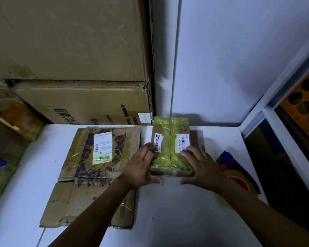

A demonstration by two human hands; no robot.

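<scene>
A small cardboard parcel wrapped in yellow-green tape, with two white barcode labels, lies on the white table near the back wall. My left hand holds its left side, fingers over the top edge and thumb below the front. My right hand holds the right side the same way, fingers resting on the label. A flattened cardboard box with a shipping label and purple pattern lies on the table to the left.
Large stacked cardboard boxes stand behind the table at the left. A white wall rises behind the parcel. Colourful plastic bags lie at the table's right edge. A white shelf frame stands on the right.
</scene>
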